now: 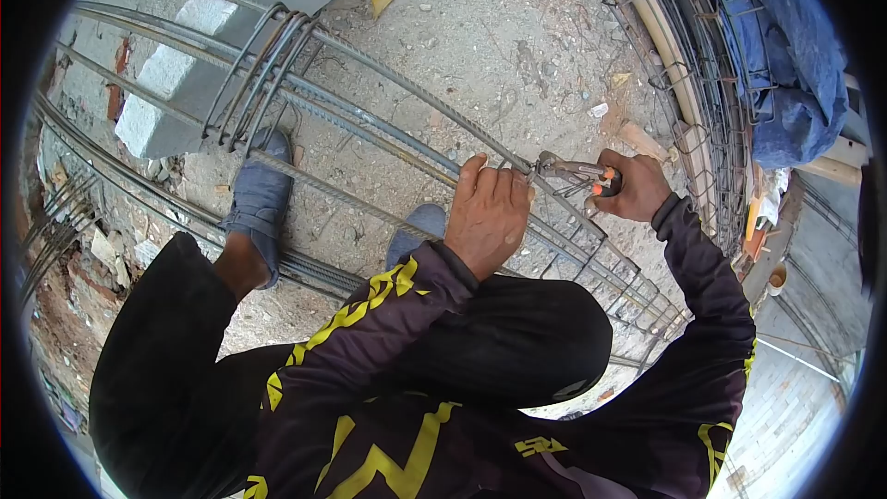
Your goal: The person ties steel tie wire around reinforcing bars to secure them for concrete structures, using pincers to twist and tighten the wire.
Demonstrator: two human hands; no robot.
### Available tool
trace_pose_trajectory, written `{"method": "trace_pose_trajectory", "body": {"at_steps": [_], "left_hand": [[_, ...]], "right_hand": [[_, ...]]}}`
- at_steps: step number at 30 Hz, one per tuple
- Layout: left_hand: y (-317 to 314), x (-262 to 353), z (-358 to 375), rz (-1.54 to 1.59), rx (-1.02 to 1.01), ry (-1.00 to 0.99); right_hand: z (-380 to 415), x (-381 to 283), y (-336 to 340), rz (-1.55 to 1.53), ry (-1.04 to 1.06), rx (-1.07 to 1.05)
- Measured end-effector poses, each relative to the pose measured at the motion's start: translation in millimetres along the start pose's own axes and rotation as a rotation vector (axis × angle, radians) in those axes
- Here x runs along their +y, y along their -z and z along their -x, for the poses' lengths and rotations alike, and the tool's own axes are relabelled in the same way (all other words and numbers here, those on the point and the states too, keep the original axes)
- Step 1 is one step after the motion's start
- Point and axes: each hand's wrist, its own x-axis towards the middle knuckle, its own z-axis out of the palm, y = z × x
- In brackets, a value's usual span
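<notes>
My right hand (pixel 639 187) is closed around the orange-and-black handles of a pair of pincers (pixel 575 169). Their metal jaws sit against the upper bar of a long rebar cage (pixel 388 83), close to a stirrup. Just left of the jaws, my left hand (pixel 490 208) lies over the bars with its fingers curled onto the rebar; its thumb is hidden. A bunch of loose stirrups (pixel 268 69) hangs together around the bars further left. Toward the lower right, more stirrups (pixel 637 286) are spaced along the cage.
A pale concrete block (pixel 166 97) lies under the cage's left end. Another rebar cage (pixel 688 65) and a blue tarp (pixel 785 55) stand at the right. My shoe (pixel 261 194) is on the dusty ground between bars. Rubble (pixel 102 259) lies at the left.
</notes>
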Motion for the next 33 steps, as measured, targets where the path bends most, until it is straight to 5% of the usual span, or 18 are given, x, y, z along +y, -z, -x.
{"method": "trace_pose_trajectory", "body": {"at_steps": [3,6,9,13,14,22,33], "left_hand": [[1,-1,-1,-0.009,0.003,-0.005],[-4,0,1,0.005,0.028,-0.012],[-4,-1,1,0.009,0.044,-0.007],[-2,-1,1,0.013,0.040,-0.011],[-2,-2,1,0.016,0.044,-0.017],[0,-2,1,0.021,-0.005,-0.022],[3,0,-1,0.005,-0.053,-0.015]], "right_hand": [[9,-7,34,0.259,0.182,0.283],[7,-9,63,0.679,0.613,0.675],[1,-29,77,0.799,0.601,0.733],[-11,-36,102,0.332,0.133,-0.295],[-9,-24,93,0.332,0.254,-0.144],[-59,31,-13,-0.105,0.251,0.065],[-76,35,-61,-0.422,0.194,0.050]]}}
